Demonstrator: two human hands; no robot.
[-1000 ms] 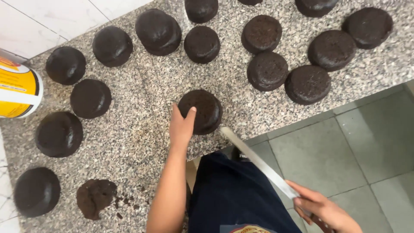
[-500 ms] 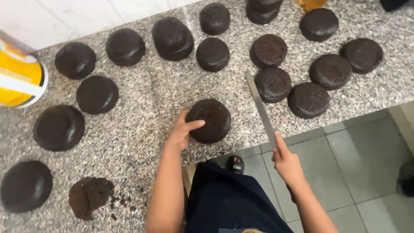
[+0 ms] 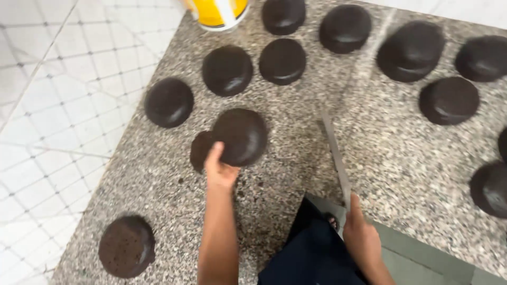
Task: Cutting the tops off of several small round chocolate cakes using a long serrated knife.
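Head view, looking straight down. Left hand [image 3: 221,170] wrapped round the near edge of a dark round cake [image 3: 242,136], fingers curled on its rim, thumb up along the side; cake lifted or tilted over a flat dark patch [image 3: 200,149] on the speckled granite counter [image 3: 296,174], partly covering it. Hard to tell whether that patch is a trimmed slice or just crumbs.

Right hand [image 3: 361,240] closed tight round the handle of a long knife [image 3: 336,157], blade pointing away across the counter, just to the right of the held cake and not touching it. No cut under way at this instant.

Around them, plenty more: one round cake [image 3: 169,102] to the upper left, two [image 3: 227,69] [image 3: 282,60] just beyond, a further row along the top and right edge, all domed and seemingly uncut. One rough-topped disc [image 3: 127,246] down at the near left corner, flatter and crumbly on top, likely already trimmed. Yellow tub [image 3: 215,10] at the top edge. White tiled floor [image 3: 47,132] to the left.

Progress, as a judgement: early going. Perhaps one cake levelled, one in hand, the great majority untouched.
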